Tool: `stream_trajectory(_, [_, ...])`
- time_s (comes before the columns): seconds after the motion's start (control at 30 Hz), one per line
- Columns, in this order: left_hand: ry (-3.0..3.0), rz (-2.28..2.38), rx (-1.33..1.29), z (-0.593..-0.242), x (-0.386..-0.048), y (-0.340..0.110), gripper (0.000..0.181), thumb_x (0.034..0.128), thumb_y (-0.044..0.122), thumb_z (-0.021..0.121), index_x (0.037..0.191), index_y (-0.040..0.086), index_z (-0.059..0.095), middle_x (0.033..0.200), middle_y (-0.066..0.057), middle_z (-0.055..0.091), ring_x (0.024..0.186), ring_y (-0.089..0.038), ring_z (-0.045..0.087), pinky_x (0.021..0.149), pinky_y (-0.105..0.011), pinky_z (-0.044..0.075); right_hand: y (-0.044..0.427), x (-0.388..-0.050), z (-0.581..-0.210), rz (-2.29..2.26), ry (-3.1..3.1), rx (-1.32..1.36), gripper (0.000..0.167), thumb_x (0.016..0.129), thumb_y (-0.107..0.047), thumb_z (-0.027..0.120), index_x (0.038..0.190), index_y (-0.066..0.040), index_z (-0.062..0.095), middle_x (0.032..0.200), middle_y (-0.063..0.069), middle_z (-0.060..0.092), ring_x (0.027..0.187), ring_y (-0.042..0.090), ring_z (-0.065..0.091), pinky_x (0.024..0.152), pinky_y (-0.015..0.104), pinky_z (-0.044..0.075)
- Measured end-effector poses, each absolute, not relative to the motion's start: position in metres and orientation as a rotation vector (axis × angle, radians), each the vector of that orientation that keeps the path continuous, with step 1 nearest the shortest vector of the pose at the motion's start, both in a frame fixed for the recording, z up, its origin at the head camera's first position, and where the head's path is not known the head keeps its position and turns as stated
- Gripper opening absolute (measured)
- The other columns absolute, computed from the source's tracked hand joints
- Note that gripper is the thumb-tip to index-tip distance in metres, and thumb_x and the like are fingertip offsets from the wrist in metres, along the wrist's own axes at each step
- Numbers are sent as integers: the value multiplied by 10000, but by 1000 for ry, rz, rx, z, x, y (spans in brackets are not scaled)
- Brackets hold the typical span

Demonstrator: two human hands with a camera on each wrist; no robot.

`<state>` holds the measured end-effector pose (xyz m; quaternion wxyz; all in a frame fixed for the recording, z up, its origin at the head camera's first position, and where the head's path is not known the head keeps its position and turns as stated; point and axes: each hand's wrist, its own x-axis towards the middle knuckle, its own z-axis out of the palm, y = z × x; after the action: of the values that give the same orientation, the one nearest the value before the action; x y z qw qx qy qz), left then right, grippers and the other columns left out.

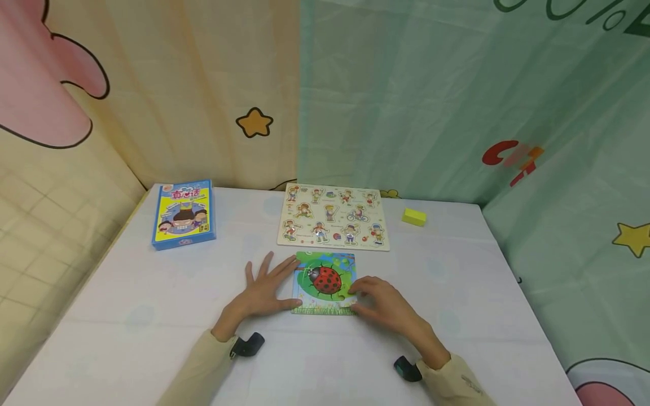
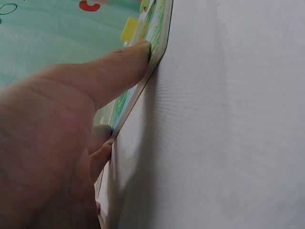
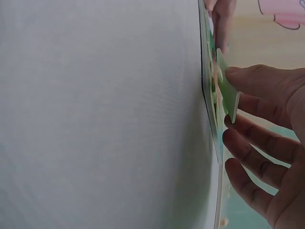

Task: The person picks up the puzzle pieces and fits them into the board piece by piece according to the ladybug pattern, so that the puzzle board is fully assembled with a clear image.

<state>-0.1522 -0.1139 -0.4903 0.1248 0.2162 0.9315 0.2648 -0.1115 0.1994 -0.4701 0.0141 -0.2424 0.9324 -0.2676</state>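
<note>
A square ladybug jigsaw puzzle (image 1: 325,279) lies flat on the white table. My left hand (image 1: 260,294) rests at its left side with fingers spread; in the left wrist view the thumb (image 2: 121,67) presses the board's edge near a corner. At the lower right of the puzzle, my right hand (image 1: 384,304) pinches a thin green jigsaw piece (image 3: 228,93) between thumb and fingers. The right wrist view shows this piece tilted, partly lifted off the board, while the other fingers stay loosely spread. What is printed on its face is mostly hidden.
Just behind the puzzle lies a cream board with cartoon children (image 1: 332,217). A blue and yellow box (image 1: 184,215) stands at the back left, and a small yellow block (image 1: 414,217) sits at the back right. Printed curtains (image 1: 386,101) hang behind the table.
</note>
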Motion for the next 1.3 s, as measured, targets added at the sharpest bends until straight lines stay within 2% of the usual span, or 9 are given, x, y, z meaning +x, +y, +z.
stream_trajectory(0.27, [2714,788,636,-492,-153,-113,919,838,535,741,1585,220,309,1677,-3,224,1529,-471,-59,1099,-754,-163,193,-113,-473,-673,2917,-748,236,848,-227,809,1066,-148,764,1134,-14,694,1096,183,631,954,403,540])
stream_trajectory(0.97, [2704,803,633,-492,-154,-114,910,841,524,743,1582,217,315,1676,-11,226,1528,-472,-63,1095,-752,-168,185,-117,-471,-579,2892,-735,216,867,-235,794,1066,-152,785,1060,-52,665,994,129,610,895,360,548])
stream_trajectory(1.17, [2694,849,640,-492,-155,-118,913,853,512,741,1586,192,301,1671,-37,240,1527,-471,-70,1096,-741,-183,186,-118,-469,-569,2876,-781,258,886,-209,774,1137,-153,753,1134,-19,657,1046,157,616,917,380,552])
stream_trajectory(1.3, [2695,919,632,-491,-155,-123,827,926,469,674,1588,156,290,1660,-84,260,1531,-466,-19,1111,-740,-150,190,-116,-467,-602,2876,-762,334,918,-229,740,1242,-157,699,1231,0,626,1115,167,618,953,396,549])
